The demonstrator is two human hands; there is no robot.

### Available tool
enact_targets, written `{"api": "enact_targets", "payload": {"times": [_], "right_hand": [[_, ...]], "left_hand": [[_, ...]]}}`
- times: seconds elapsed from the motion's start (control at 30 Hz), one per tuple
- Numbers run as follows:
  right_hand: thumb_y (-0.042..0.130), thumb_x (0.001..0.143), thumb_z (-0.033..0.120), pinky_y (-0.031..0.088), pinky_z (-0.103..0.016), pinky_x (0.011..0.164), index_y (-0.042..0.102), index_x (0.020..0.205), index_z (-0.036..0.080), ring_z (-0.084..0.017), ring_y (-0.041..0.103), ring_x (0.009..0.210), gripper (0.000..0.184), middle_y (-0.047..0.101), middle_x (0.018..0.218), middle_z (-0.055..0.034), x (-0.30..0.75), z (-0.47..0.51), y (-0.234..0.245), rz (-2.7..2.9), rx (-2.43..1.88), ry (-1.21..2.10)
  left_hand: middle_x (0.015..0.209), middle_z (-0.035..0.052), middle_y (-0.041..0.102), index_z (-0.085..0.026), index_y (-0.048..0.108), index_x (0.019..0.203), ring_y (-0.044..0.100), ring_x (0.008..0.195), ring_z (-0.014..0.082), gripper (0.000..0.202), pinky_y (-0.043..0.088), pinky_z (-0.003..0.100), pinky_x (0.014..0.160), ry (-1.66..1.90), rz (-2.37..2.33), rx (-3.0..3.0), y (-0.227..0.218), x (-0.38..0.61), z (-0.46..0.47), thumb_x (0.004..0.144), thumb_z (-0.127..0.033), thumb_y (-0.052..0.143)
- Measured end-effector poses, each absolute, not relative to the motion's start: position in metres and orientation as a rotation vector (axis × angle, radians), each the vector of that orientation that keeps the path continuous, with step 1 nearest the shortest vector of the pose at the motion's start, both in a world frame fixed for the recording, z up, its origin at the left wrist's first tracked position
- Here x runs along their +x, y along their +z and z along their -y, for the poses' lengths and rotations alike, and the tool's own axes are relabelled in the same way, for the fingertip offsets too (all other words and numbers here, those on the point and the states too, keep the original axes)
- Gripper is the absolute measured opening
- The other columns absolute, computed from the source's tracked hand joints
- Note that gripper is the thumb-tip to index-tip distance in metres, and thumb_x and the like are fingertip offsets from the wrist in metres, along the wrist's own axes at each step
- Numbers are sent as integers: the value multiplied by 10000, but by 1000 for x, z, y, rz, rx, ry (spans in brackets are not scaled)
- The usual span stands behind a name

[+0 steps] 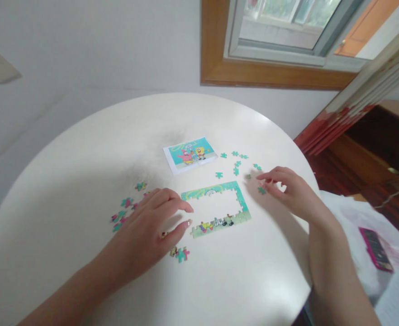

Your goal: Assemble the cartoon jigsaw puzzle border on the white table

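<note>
A half-built jigsaw frame (216, 208) with a green border lies on the round white table (84, 158). My left hand (152, 226) rests on the table just left of the frame, fingers stretched toward its left edge, holding nothing. My right hand (287, 188) hovers right of the frame, fingertips pinched over a small green piece (261, 190). Behind the frame sits the puzzle box (190, 155) with a cartoon picture. Loose green pieces (235, 164) lie between the box and my right hand.
More loose pieces (125, 210) are scattered left of my left hand, and a couple (181, 253) lie in front of it. A pink phone (376, 249) rests on white cloth at the right. A window (281, 27) and a dark wooden cabinet (372, 149) stand beyond the table.
</note>
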State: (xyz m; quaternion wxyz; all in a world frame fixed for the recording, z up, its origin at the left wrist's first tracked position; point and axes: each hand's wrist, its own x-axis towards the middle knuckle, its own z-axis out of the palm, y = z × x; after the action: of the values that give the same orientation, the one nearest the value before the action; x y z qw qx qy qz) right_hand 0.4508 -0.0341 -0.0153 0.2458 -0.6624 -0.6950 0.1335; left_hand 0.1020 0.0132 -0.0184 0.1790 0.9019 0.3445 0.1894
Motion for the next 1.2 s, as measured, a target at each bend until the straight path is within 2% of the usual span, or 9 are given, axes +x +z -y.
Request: {"api": "enact_targets", "payload": {"times": [0.1,0.3,0.43,0.63,0.87,0.97,1.1,1.2], "right_hand": [[579,898,286,471,-422,865,760,1089,181,-265,619,909,283,701,961,-114,455,21,-31,1885,-1905,136],[637,878,329,452,-413,901,784,1062,238,-265,618,939,252,707,1033,-108,448,6,-47,1959,-1986,-4],[625,890,404,451,-418,902,777,1063,226,-271,611,973,291,708,1053,-117,446,5,-47,1999,-1998,9],[578,902,334,461,-426,881,781,994,223,-250,603,903,249,701,1010,-107,446,3,-49,1985,-1996,19],[614,825,272,460,-436,902,758,892,169,-266,625,898,190,699,952,-132,445,-4,-46,1929,-1988,136],[619,794,255,481,-404,866,729,864,165,-258,641,890,159,707,920,-123,441,-4,-42,1888,-1974,188],[598,793,257,499,-329,708,682,847,190,-199,641,730,121,717,826,-69,437,-1,-39,1829,-1960,273],[603,800,274,487,-313,662,660,830,210,-180,627,674,91,714,774,-39,437,3,-36,1770,-1921,346]], "left_hand": [[1000,21,582,-260,624,1023,580,960,212,129,440,358,877,677,-1063,2521,-16,99,-18,948,-285,522],[1021,28,574,-251,620,1029,581,983,216,157,451,367,905,736,-1121,2522,-13,96,-21,938,-238,492],[1009,23,575,-245,627,1029,581,981,212,168,465,354,902,756,-1134,2509,-9,94,-21,934,-215,492],[976,41,570,-231,640,1028,571,929,212,167,487,376,862,831,-1207,2457,-3,91,-22,932,-221,504],[986,34,560,-223,629,1035,567,945,207,174,482,372,883,832,-1206,2447,0,92,-20,941,-201,484],[998,34,558,-213,631,1045,568,947,201,188,482,378,907,814,-1187,2458,-2,93,-19,948,-182,473],[981,38,582,-225,646,1020,579,926,208,171,504,380,885,809,-1199,2457,-3,95,-20,934,-234,499],[985,41,589,-229,643,1019,580,948,214,178,502,384,898,781,-1209,2449,-2,96,-20,935,-247,487]]}}
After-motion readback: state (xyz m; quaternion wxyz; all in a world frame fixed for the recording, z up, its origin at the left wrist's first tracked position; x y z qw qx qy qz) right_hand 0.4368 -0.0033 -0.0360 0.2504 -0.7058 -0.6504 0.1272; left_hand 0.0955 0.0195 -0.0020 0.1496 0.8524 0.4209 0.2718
